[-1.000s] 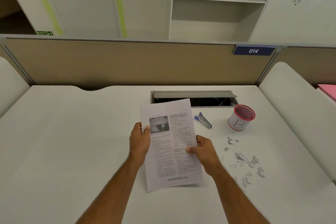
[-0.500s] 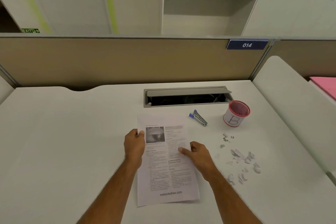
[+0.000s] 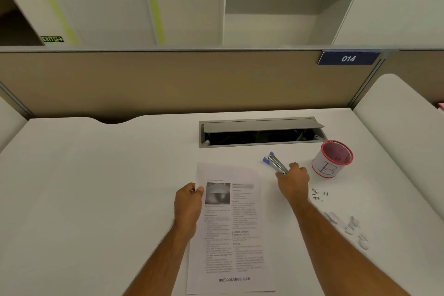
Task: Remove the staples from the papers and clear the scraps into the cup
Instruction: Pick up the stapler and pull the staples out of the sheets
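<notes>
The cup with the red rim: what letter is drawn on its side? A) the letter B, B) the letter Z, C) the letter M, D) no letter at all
A: the cup shows a big hand-drawn B on its white side, where it stands on the desk beyond the right hand.

Printed papers lie flat on the desk, staple remover beyond, red-rimmed cup upright, scraps scattered right.

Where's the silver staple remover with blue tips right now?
The silver staple remover with blue tips lies right of centre on the white desk, between the printed paper and red-rimmed cup, at the right hand's fingertips.
</notes>
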`<state>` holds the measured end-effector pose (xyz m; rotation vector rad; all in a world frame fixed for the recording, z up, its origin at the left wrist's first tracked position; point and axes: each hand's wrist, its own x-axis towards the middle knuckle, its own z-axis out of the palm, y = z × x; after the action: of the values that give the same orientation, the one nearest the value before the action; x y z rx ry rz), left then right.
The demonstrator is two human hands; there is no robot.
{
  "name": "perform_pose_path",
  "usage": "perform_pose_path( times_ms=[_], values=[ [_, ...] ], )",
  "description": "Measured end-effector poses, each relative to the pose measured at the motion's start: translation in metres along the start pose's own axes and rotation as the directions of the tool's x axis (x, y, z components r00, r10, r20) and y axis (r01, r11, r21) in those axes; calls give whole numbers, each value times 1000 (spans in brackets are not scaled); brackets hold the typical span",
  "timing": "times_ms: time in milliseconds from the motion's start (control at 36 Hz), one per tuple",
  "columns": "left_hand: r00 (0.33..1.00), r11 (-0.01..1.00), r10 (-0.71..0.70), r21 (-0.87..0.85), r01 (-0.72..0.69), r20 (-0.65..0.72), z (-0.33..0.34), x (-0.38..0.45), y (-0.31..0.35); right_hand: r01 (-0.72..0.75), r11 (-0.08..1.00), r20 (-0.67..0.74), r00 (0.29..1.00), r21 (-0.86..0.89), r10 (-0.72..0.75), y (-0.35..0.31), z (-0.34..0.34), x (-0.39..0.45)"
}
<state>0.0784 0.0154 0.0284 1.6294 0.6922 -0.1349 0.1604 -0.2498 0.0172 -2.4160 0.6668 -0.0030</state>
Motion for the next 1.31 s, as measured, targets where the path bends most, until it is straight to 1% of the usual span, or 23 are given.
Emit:
perform_pose_path(
  times_ms=[111, 250, 306, 389, 444, 500, 556, 639, 778, 833, 917, 1056, 1111, 1167, 1222, 1250, 1306],
  values=[
    [1000, 1000, 1, 10, -1, 12, 3, 4, 3, 14, 993, 15, 1000, -116, -13, -3, 9, 13],
    [1000, 1000, 1, 20, -1, 24, 9, 2, 2, 112, 933, -4, 993, -343, -121, 0, 21, 20],
    [1000, 1000, -6, 13, 6, 30, 9, 3, -3, 128, 916, -15, 989, -380, -145, -1, 23, 19],
    [999, 1000, -14, 9, 13, 35, 7, 3, -6, 175, 904, -3, 981, -390, -192, -2, 25, 22],
    [999, 1000, -22, 14, 21, 36, 6, 6, -9, 171, 932, 28, 985, -319, -171, -9, 22, 24],
    [999, 999, -29, 15, 29, 37, 6, 8, -11, 146, 978, 59, 989, -148, -139, -19, 18, 25],
    [999, 999, -30, 13, 30, 38, 6, 8, -12, 140, 989, 78, 987, 46, -143, -30, 13, 21],
    [999, 999, -32, 13, 32, 39, 8, 6, -13, 164, 943, 45, 982, 290, -185, -45, 4, 9],
    [999, 1000, -15, 19, 14, 51, 9, -4, -15, 193, 829, -35, 978, 525, -206, -63, -12, -12],
    [998, 1000, -6, 11, 5, 64, 8, -9, -14, 201, 786, -67, 977, 584, -200, -67, -17, -16],
    [995, 1000, 12, 7, -13, 96, 6, -18, -14, 173, 733, -63, 982, 657, -175, -73, -24, -24],
    [993, 998, 49, 35, -53, 111, 7, -36, -19, 257, 754, -65, 959, 605, -275, -78, -26, -45],
    [992, 997, 58, 43, -63, 112, 8, -42, -23, 268, 760, -63, 955, 592, -289, -81, -25, -55],
    [992, 997, 65, 40, -70, 108, 9, -48, -26, 254, 733, -61, 958, 631, -279, -84, -24, -63],
    [992, 996, 73, 45, -78, 106, 9, -52, -29, 188, 708, -40, 975, 681, -221, -88, -21, -69],
    [992, 995, 76, 49, -82, 105, 9, -55, -30, 126, 704, -7, 986, 699, -169, -89, -19, -71],
    [991, 995, 80, 50, -86, 106, 9, -59, -32, -55, 653, 120, 991, 755, -56, -90, -15, -71]
  ],
)
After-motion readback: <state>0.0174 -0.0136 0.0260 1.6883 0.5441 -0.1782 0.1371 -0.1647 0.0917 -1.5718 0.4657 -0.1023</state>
